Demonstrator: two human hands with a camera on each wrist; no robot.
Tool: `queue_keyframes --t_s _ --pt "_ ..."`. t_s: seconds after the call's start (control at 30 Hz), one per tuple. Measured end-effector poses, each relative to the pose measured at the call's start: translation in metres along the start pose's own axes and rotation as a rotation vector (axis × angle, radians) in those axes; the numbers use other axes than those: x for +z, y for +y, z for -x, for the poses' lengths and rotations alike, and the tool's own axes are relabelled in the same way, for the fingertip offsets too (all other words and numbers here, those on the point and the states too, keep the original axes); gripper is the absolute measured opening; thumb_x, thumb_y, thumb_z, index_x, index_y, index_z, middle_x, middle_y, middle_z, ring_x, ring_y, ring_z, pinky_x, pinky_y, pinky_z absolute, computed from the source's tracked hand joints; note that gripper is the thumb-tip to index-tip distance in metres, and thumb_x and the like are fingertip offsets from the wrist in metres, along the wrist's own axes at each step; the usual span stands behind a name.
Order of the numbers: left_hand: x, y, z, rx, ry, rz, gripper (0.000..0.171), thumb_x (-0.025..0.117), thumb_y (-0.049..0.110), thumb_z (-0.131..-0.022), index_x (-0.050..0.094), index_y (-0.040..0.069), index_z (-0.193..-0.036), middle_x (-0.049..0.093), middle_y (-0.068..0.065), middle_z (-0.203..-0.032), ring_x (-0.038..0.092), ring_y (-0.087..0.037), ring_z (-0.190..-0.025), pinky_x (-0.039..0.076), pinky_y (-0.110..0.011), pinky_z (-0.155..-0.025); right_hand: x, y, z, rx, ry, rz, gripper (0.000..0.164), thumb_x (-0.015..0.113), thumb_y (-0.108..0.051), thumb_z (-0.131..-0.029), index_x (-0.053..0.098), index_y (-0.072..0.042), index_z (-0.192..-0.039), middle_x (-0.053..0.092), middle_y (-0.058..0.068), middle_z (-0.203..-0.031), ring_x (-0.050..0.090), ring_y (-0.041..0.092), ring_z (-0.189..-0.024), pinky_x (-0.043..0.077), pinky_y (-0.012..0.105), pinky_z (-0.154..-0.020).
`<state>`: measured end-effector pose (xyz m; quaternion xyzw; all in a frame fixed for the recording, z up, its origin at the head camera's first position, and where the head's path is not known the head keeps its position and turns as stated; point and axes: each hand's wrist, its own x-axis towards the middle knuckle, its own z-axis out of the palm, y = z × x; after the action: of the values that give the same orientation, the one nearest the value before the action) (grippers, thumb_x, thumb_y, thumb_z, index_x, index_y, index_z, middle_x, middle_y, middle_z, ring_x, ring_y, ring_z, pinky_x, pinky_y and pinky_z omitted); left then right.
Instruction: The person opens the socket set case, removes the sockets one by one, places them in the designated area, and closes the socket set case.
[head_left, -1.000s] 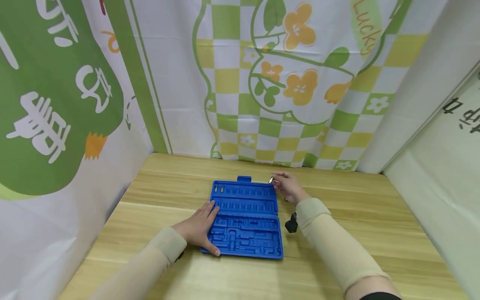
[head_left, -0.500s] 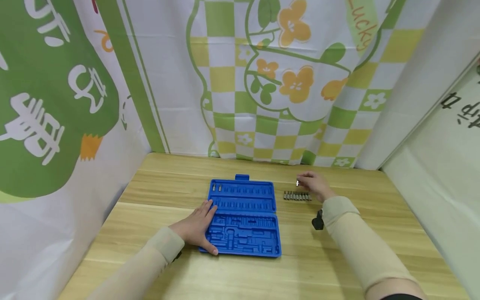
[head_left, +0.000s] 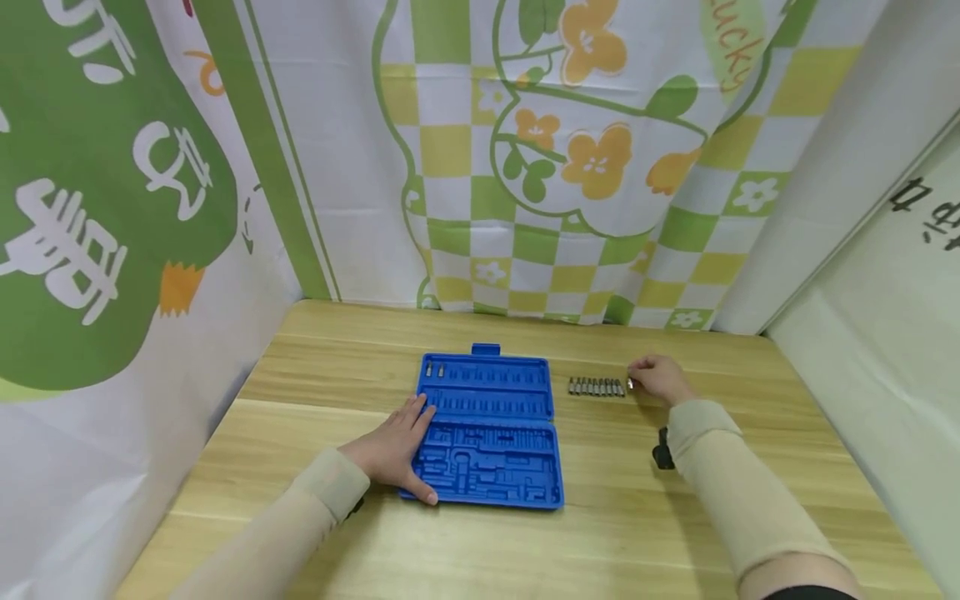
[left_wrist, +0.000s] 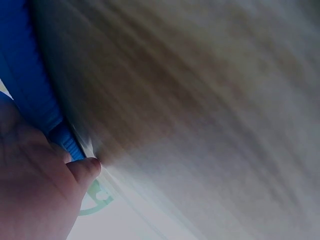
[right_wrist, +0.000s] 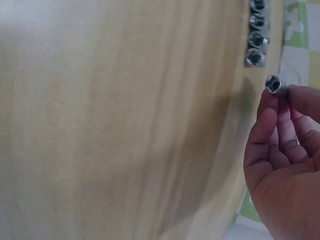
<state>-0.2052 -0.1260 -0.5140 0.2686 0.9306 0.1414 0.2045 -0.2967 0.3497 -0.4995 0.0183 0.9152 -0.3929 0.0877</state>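
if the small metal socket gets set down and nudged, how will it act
The socket looks rigid, being shiny metal. Its round outside suggests it could roll if laid sideways. Its smooth-looking side may be slippery for the right hand.

Blue case (head_left: 491,467) open flat, two small metal pieces (head_left: 441,371) upper left. Row of metal sockets (head_left: 596,387) right of it. Single silver socket (right_wrist: 276,85), hollow end visible, pinched in right hand (head_left: 662,379) just beside row.
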Motion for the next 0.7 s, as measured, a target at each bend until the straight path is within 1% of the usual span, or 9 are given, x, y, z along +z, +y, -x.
queue_keyframes --t_s 0.1,0.17,0.33,0.43,0.53,0.7 --pt "0.0 -0.001 0.0 0.0 -0.001 0.001 0.143 0.086 0.072 -0.067 0.013 -0.003 -0.164 0.001 -0.026 -0.17 -0.001 -0.04 -0.156 0.013 -0.053 -0.125 0.004 0.004 -0.001 0.01 -0.009 0.026 0.024 0.055 -0.008 -0.104 0.065 0.015 -0.106 0.069 0.017 -0.09 0.063 0.027 -0.086 0.051 0.034 -0.074" --pt "0.0 -0.001 0.0 0.0 -0.004 0.006 0.143 0.086 0.072 -0.066 0.012 -0.003 -0.164 0.0 -0.026 -0.169 -0.001 -0.04 -0.156 0.013 -0.053 -0.125 0.008 0.005 -0.001 0.017 -0.006 0.032 0.023 0.056 -0.007 -0.103 0.065 0.014 -0.104 0.069 0.016 -0.088 0.063 0.028 -0.085 0.051 0.036 -0.074" --pt "0.0 -0.001 0.0 0.003 -0.003 0.012 0.143 0.086 0.072 -0.066 0.013 -0.003 -0.164 0.0 -0.026 -0.17 -0.001 -0.039 -0.157 0.012 -0.052 -0.125 0.012 0.004 0.001 0.015 0.03 0.063 0.022 0.058 -0.007 -0.101 0.066 0.014 -0.101 0.068 0.014 -0.084 0.061 0.026 -0.081 0.048 0.032 -0.069" --pt "0.001 -0.002 0.0 0.0 0.001 0.014 0.143 0.086 0.072 -0.066 0.013 -0.003 -0.164 0.0 -0.026 -0.17 -0.001 -0.039 -0.157 0.013 -0.052 -0.125 0.013 0.001 0.002 0.013 0.035 0.089 0.022 0.059 -0.008 -0.1 0.066 0.013 -0.1 0.068 0.013 -0.084 0.06 0.026 -0.081 0.047 0.032 -0.069" --pt "0.002 -0.002 0.0 0.001 0.003 0.015 0.143 0.086 0.072 -0.066 0.013 -0.003 -0.163 0.0 -0.026 -0.17 -0.001 -0.04 -0.156 0.013 -0.053 -0.125 0.013 -0.001 0.002 0.02 0.03 0.116 0.022 0.059 -0.009 -0.1 0.066 0.011 -0.1 0.068 0.015 -0.086 0.06 0.028 -0.081 0.047 0.035 -0.07" --pt "0.0 0.0 0.0 0.006 0.003 0.016 0.143 0.087 0.071 -0.066 0.013 -0.004 -0.163 0.0 -0.027 -0.169 -0.001 -0.04 -0.156 0.011 -0.052 -0.125 0.014 0.002 0.0 0.047 0.017 0.152 0.026 0.055 -0.012 -0.102 0.066 0.011 -0.109 0.068 0.024 -0.099 0.062 0.034 -0.087 0.051 0.045 -0.076"
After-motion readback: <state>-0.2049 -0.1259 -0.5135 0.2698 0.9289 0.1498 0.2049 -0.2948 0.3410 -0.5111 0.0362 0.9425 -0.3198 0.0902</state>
